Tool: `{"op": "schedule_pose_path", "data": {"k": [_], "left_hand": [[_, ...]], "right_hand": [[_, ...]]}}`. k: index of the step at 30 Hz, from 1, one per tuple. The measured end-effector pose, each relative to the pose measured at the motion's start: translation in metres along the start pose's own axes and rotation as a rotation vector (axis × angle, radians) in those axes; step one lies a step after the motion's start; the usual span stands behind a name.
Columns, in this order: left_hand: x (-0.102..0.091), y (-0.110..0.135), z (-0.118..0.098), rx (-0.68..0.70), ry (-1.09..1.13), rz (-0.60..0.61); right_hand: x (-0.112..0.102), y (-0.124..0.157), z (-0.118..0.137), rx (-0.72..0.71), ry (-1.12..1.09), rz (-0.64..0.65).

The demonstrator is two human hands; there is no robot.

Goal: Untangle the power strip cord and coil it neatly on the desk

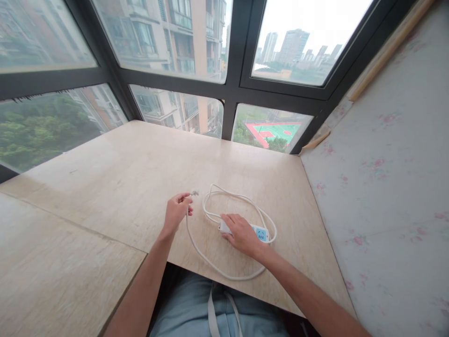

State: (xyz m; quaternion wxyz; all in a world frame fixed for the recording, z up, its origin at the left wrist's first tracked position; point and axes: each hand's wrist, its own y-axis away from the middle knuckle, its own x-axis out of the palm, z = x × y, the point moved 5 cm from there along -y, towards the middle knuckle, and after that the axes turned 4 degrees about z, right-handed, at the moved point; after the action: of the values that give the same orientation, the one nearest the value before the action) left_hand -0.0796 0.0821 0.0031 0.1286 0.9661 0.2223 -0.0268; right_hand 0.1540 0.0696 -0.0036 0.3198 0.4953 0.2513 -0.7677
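A white power strip with blue sockets lies on the beige marble-look table. Its white cord loops over the table top and past the near edge. My left hand is closed on the plug at the cord's end, its metal prongs sticking out past my fingers. My right hand lies on the left part of the power strip, fingers curled over it, pressing it down.
Large windows with dark frames rise behind the table. A wall with flowered paper closes off the right side. A second table section adjoins at the left. My lap in light blue trousers shows below the edge.
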Motion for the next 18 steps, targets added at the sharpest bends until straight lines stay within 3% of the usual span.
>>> {"op": "schedule_pose_path", "data": {"k": [4,7,14,18], "left_hand": [[-0.027,-0.032,-0.014,0.074,0.086,-0.218],[-0.027,-0.06,-0.017,0.103,0.107,-0.244],[0.037,-0.114,-0.018,0.065,-0.093,0.031],[0.079,-0.124,-0.027,0.091,-0.238,0.374]], "right_hand": [[0.001,0.0,-0.001,0.005,0.014,0.006],[0.001,0.0,-0.001,0.008,0.016,0.023],[0.003,0.001,-0.003,0.009,0.021,0.052],[0.001,0.002,-0.003,0.005,0.013,0.081]]}}
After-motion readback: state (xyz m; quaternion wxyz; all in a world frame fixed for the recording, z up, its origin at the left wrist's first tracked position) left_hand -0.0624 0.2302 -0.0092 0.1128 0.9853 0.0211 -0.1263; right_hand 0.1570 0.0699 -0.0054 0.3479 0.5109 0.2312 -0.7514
